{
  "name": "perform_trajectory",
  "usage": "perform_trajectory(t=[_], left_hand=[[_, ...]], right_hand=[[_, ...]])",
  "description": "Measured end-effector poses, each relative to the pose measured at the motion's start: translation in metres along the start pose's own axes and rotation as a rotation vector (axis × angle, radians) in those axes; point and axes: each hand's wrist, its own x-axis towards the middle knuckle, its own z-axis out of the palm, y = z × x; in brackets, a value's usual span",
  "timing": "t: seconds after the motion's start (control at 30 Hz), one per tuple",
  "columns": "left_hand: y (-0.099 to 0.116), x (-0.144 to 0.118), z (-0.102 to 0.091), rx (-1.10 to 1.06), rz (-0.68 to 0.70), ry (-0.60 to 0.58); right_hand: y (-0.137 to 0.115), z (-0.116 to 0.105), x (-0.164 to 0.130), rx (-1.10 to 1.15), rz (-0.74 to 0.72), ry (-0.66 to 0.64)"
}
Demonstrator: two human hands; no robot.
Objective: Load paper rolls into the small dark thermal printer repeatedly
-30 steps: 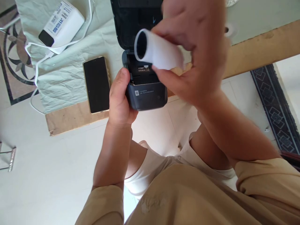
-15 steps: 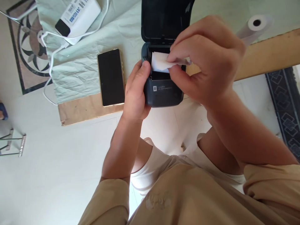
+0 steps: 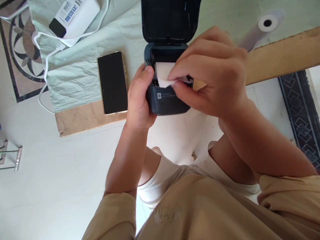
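Note:
A small dark receipt printer [image 3: 171, 103] with its lid [image 3: 170, 21] swung up sits at the table's front edge. My left hand [image 3: 140, 96] is wrapped round the printer's left side, thumb on top near the opening. White paper [image 3: 163, 73] lies in the printer's compartment, its free end pulled toward the front rim. Between thumb and forefinger, my right hand [image 3: 210, 73] pinches that paper's end. The right part of the compartment is hidden behind my right hand.
Left of the printer lies a phone [image 3: 113, 83]. Farther left are a white box-shaped device [image 3: 77, 20] and a white cable [image 3: 46, 66]. A paper roll [image 3: 267, 22] rests at the right on the cloth [image 3: 72, 76], near the wooden table edge [image 3: 282, 55].
My right hand has drawn the paper's end toward the front rim of the printer. The view has shifted slightly, so the table things appear farther left.

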Motion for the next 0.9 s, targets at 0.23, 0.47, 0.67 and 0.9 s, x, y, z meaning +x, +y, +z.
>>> perform_trajectory(t=[0.23, 0.47, 0.67, 0.9], left_hand=[[-0.004, -0.001, -0.004, 0.002, 0.031, 0.023], [-0.005, -0.002, -0.01, 0.121, 0.039, 0.021], [-0.031, 0.02, -0.033, 0.13, 0.262, -0.094], [-0.039, 0.026, -0.047, 0.189, 0.264, -0.139]], right_hand=[[0.009, -0.011, 0.0, 0.17, -0.124, -0.042], [0.036, 0.003, 0.008, 0.372, 0.267, 0.02], [0.033, 0.013, 0.01, 0.66, 0.336, -0.086], [0.04, 0.023, 0.003, 0.92, 0.393, 0.105]])
